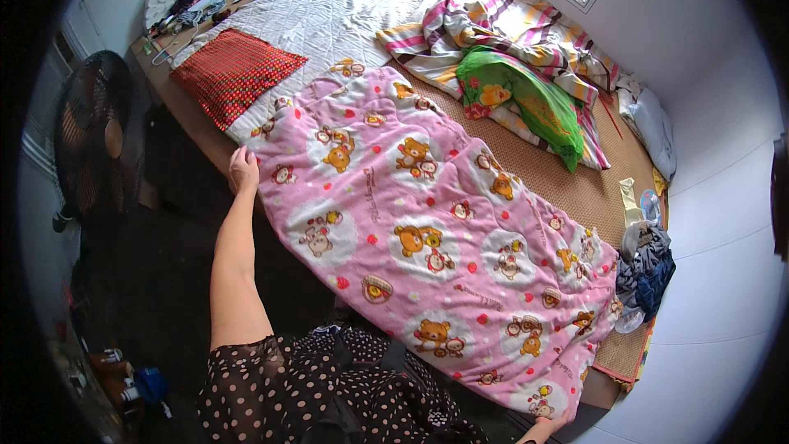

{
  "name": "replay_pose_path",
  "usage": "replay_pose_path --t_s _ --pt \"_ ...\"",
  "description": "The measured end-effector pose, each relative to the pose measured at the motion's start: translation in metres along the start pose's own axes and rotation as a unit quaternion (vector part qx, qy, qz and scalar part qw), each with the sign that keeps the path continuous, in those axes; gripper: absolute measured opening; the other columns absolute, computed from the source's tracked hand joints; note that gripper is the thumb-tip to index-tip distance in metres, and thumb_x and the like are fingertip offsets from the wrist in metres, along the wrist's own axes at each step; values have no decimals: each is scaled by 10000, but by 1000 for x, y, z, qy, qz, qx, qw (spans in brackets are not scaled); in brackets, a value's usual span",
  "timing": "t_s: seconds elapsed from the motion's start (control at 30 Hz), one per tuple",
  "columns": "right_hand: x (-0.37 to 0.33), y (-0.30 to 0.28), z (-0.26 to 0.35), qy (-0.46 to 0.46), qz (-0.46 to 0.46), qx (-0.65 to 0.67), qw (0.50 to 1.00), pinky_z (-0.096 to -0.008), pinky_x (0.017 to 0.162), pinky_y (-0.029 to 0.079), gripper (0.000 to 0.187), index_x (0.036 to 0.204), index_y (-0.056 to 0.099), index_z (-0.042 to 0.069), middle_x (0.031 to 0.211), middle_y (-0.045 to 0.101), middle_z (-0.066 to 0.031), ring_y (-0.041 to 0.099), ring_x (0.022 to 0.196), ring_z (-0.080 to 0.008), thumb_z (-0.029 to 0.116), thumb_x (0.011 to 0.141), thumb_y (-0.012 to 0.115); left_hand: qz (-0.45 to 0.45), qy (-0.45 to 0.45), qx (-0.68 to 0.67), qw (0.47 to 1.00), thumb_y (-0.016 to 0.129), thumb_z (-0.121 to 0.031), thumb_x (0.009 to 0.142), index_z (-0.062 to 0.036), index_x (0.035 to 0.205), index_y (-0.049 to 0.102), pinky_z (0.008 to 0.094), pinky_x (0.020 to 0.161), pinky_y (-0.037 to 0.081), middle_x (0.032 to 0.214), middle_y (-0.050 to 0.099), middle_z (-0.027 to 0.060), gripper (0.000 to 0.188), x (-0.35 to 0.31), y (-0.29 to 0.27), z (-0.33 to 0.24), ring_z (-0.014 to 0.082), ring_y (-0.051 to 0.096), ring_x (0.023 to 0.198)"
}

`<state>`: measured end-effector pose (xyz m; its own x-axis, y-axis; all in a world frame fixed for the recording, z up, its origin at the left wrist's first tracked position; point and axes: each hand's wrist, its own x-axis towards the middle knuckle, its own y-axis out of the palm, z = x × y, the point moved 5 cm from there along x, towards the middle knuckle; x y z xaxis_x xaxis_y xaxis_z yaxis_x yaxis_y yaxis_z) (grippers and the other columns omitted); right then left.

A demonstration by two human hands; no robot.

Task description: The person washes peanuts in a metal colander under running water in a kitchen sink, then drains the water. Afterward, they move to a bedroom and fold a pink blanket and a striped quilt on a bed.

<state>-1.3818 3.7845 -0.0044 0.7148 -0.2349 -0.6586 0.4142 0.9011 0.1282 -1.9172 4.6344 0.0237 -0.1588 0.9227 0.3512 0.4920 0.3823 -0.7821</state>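
Observation:
A pink blanket (452, 230) printed with brown and white bears is spread between my two hands, partly over the bed and partly over its near edge. My left hand (244, 169) is closed on the blanket's left corner, beside the bed's side. At the lower right, my right hand (552, 425) grips the opposite near corner; only part of that hand shows. Between the hands the near edge runs in a taut diagonal. The far edge lies in soft folds on the woven mat (460, 115).
A red patterned pillow (238, 74) lies on the white quilted pad (329, 8). Beyond the blanket are a striped cover (526, 20) and a green floral cloth (522, 99). Dark clothes (645, 267) are heaped at the right edge. A standing fan (103, 131) is at left.

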Motion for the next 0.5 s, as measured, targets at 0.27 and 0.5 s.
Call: replay_pose_path --t_s 0.27,0.5 --pt "-20 45 17 -60 -44 -66 995 -462 792 474 447 1115 518 -15 1078 576 -145 573 953 -325 265 768 559 297 92 125 942 520 -361 806 -125 1040 545 448 882 368 1003 598 174 333 62 60 -26 326 555 976" --pt "-37 49 39 -84 -94 -115 985 -468 768 488 453 1111 509 -39 1068 576 -162 582 934 -338 243 762 570 63 250 -37 966 505 -188 837 -67 889 548 430 627 441 813 566 168 138 124 -43 -45 349 559 759"
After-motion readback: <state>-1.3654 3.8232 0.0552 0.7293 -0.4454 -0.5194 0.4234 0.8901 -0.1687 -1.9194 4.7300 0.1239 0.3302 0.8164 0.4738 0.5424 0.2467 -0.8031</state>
